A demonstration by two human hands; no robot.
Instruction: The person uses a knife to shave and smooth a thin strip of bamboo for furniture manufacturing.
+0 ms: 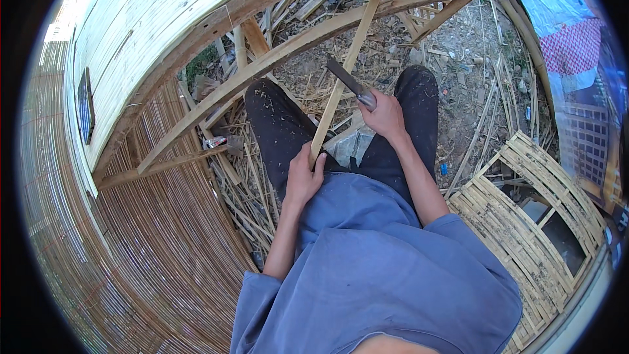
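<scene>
Strip [332, 108] is positioned between the knees [417, 85], angled toward 1 o'clock, its near end pinched by the left hand [303, 180]. Knife [346, 78], pointed toward 10 o'clock, is enclosed by curled right hand [384, 117] fingers.

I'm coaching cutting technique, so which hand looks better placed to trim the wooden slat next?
Probably the right hand: it grips the broad-bladed knife, whose blade crosses the wooden slat. The left hand holds the slat's near end.
</scene>
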